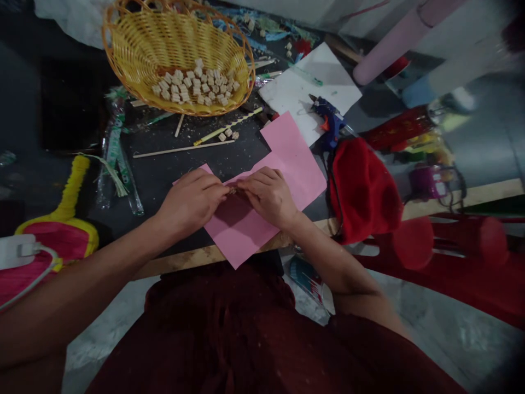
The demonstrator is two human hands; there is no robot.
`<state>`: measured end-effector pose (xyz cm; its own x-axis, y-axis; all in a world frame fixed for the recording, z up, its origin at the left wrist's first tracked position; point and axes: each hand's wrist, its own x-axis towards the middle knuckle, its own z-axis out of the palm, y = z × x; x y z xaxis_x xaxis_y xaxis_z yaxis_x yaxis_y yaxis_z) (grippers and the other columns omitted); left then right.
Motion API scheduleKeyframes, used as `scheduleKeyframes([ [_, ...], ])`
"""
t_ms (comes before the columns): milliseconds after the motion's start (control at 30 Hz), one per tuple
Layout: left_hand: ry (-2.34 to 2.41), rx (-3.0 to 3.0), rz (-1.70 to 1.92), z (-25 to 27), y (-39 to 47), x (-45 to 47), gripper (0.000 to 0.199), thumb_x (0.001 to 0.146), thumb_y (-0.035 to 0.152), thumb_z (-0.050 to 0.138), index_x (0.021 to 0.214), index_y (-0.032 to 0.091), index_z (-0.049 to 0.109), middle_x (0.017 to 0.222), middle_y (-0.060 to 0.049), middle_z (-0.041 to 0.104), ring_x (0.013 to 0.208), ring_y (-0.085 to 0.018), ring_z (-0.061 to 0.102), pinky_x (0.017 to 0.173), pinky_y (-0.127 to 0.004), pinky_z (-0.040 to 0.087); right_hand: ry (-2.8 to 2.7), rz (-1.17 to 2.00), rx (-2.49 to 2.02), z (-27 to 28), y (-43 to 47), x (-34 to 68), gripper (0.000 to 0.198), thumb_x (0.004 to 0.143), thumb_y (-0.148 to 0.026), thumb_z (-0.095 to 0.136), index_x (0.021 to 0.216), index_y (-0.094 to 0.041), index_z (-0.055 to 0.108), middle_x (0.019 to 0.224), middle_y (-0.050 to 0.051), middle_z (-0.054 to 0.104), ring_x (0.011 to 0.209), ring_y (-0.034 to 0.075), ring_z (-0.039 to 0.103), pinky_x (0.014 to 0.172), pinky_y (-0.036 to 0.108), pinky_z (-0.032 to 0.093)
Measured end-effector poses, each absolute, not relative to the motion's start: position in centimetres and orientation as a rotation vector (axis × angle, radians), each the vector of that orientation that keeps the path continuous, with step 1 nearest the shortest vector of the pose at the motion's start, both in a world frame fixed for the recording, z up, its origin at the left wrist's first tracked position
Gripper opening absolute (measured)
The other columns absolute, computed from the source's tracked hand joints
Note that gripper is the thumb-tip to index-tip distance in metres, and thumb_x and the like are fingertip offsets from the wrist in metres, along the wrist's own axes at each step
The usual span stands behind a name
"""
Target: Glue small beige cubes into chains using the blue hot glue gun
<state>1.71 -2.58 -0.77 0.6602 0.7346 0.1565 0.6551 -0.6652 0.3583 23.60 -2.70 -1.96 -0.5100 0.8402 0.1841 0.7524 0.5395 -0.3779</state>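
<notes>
My left hand (192,200) and my right hand (268,196) meet over a sheet of pink paper (241,241), fingertips pinched close together. Between them shows a small tan piece (232,191), mostly covered by the fingers; its exact kind cannot be made out. The pink paper has a notched outline and reaches past the table's front edge. Beyond the hands stands a yellow wicker basket (164,41) holding several small beige, block-like pieces (197,85). A few similar pieces (228,134) lie outside it, near a yellow twisted stick (229,126) and a thin wooden stick (184,149).
A blue glue gun (330,121) rests partly on a white sheet (315,74) at the back right. Red cloth (365,191) lies right of the paper. Plastic wrappers (117,148) and a pink-and-yellow paddle-shaped object (61,230) are at left. A red chair (451,262) stands at right.
</notes>
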Motion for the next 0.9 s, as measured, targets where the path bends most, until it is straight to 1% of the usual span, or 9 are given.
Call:
scheduleKeyframes([
  [133,1.132,2.606,0.393,-0.9,-2.5,1.6,0.028,0.096,0.029,0.045,0.103,0.019,0.071,0.099,-0.008,0.071,0.095,-0.024,0.061,0.087,-0.039,0.050,-2.443,0.336,-1.294,-2.1,-2.8,23.6,0.028,0.098,-0.022,0.045,0.103,-0.022,0.072,0.100,0.003,0.074,0.095,0.020,0.058,0.085,0.037,0.038],
  [267,1.126,2.632,0.388,-0.9,-2.6,1.5,0.027,0.095,0.030,0.047,0.106,0.020,0.070,0.098,-0.007,0.071,0.095,-0.025,0.061,0.088,-0.040,0.050,-2.442,0.362,-1.314,-2.0,-2.9,23.6,0.026,0.096,-0.022,0.046,0.106,-0.021,0.070,0.102,0.005,0.073,0.098,0.021,0.058,0.087,0.038,0.038],
  [333,1.118,2.647,0.395,-0.9,-2.6,1.5,0.027,0.096,0.030,0.046,0.106,0.020,0.069,0.097,-0.007,0.071,0.095,-0.024,0.062,0.088,-0.040,0.049,-2.443,0.383,-1.314,-2.1,-3.0,23.8,0.026,0.095,-0.021,0.048,0.112,-0.019,0.068,0.106,0.007,0.072,0.100,0.022,0.058,0.088,0.039,0.039],
  [467,1.138,2.626,0.390,-0.9,-2.5,1.6,0.028,0.096,0.031,0.045,0.104,0.020,0.069,0.097,-0.008,0.071,0.095,-0.024,0.063,0.088,-0.040,0.049,-2.431,0.376,-1.306,-1.9,-3.4,24.6,0.034,0.094,-0.022,0.050,0.126,-0.014,0.060,0.114,0.011,0.069,0.102,0.023,0.057,0.088,0.040,0.043],
  [533,1.157,2.596,0.374,-0.8,-2.5,1.7,0.028,0.096,0.033,0.045,0.104,0.020,0.069,0.097,-0.008,0.071,0.095,-0.024,0.063,0.088,-0.040,0.048,-2.407,0.352,-1.345,-1.5,-4.3,25.1,0.033,0.096,-0.024,0.049,0.124,-0.013,0.061,0.113,0.011,0.069,0.101,0.024,0.057,0.088,0.040,0.044],
  [667,1.195,2.549,0.313,-0.5,-2.3,2.0,0.028,0.094,0.034,0.046,0.105,0.019,0.068,0.099,-0.009,0.071,0.095,-0.025,0.063,0.088,-0.041,0.047,-2.420,0.338,-1.377,-0.6,-7.2,25.6,0.028,0.097,-0.024,0.047,0.117,-0.017,0.066,0.110,0.010,0.070,0.100,0.023,0.056,0.085,0.040,0.045],
  [767,1.244,2.517,0.290,0.0,-2.3,2.2,0.028,0.092,0.034,0.049,0.109,0.018,0.065,0.100,-0.009,0.071,0.094,-0.025,0.062,0.088,-0.040,0.048,-2.474,0.312,-1.352,-0.5,-9.5,25.5,0.028,0.096,-0.025,0.049,0.118,-0.019,0.066,0.114,0.008,0.068,0.103,0.023,0.053,0.088,0.040,0.044],
  [900,1.253,2.533,0.299,0.1,-2.3,2.1,0.030,0.091,0.032,0.050,0.115,0.019,0.063,0.107,-0.008,0.070,0.102,-0.026,0.060,0.094,-0.041,0.046,-2.493,0.264,-1.353,-0.8,-11.0,25.4,0.024,0.096,-0.024,0.051,0.113,-0.021,0.067,0.118,0.006,0.067,0.106,0.023,0.051,0.091,0.041,0.042],
])
